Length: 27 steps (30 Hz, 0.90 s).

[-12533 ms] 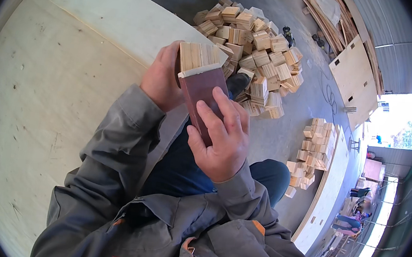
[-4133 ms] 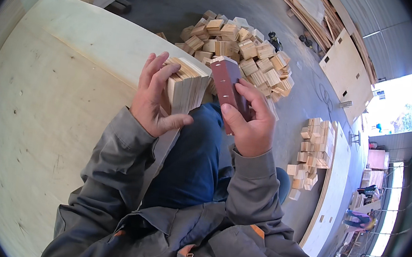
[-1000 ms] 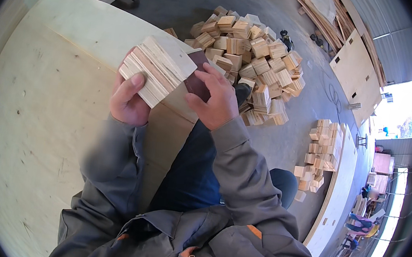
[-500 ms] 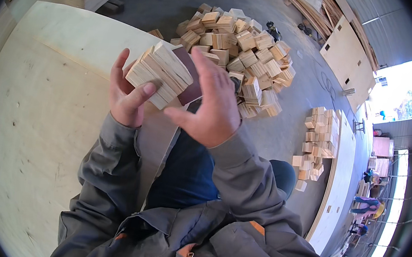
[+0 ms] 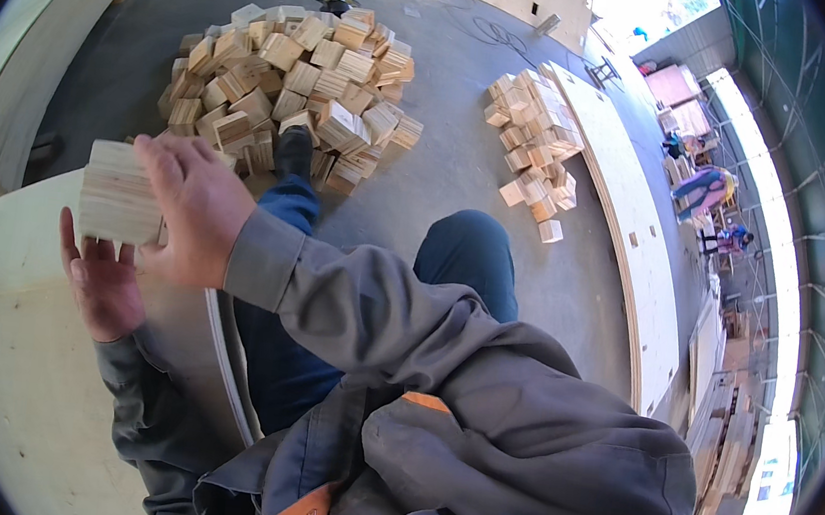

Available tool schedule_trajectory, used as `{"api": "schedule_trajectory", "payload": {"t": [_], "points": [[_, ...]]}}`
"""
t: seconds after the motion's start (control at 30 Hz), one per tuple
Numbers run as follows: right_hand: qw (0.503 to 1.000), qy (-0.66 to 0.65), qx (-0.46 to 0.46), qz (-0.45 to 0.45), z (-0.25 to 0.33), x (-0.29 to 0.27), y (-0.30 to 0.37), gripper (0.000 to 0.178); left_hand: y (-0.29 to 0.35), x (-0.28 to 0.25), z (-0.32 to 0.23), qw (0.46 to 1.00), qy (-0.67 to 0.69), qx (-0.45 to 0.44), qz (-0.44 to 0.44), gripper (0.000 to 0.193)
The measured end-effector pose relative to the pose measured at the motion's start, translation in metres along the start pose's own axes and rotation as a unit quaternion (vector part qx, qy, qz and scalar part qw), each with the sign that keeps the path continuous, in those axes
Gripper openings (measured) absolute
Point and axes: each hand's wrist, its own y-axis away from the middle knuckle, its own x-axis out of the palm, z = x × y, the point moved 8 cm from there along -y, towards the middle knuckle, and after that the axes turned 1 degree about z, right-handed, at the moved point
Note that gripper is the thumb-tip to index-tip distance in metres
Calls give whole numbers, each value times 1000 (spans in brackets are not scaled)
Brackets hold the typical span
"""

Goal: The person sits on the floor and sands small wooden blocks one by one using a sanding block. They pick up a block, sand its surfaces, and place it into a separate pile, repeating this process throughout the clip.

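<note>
while the wooden block [image 5: 121, 193] sits up in front of the chest, both hands are on it: left hand [image 5: 101, 275] is open, palm up under its lower edge with fingertips against the bottom face, right hand [image 5: 192, 210] curls over its right side, fingers closed on the block. block is held over the near edge of the pale plywood desk [image 5: 9, 366], which lies under and left of the left hand.

handling, as a judgement: looks like laminated softwood, so stiff, dry, not fragile, moderate weight for its bulk. sawn faces look rough, so slip risk is low but splinters likely on the edges. square corners mean it can pivot if pinched on one corner only. best hold is two opposite flat faces, or one palm under and one hand on a side, as now.

beyond the right hand, on the concrete floor [image 5: 463, 162], a loose pile of similar blocks [image 5: 290, 84]; further right of it a smaller stack [image 5: 535, 145] beside a long board [image 5: 625, 240].
</note>
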Motion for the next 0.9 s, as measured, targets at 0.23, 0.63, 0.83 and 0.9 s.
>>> {"api": "schedule_trajectory", "payload": {"t": [0.23, 0.63, 0.83, 0.9], "points": [[970, 155, 176, -66, -104, -177, 23, 96, 0, -35, -9, 979, -141, -27, -147, 67], [583, 21, 733, -350, -300, -454, 556, 44, 8, -66, -19, 838, -535, 65, -86, 54], [343, -152, 760, -531, -266, -363, 782, 38, -1, -73, -19, 749, -660, 22, -61, 53], [292, -192, 729, -589, -259, -338, 835, 34, -9, -84, -6, 729, -684, 19, -33, 54]]}}
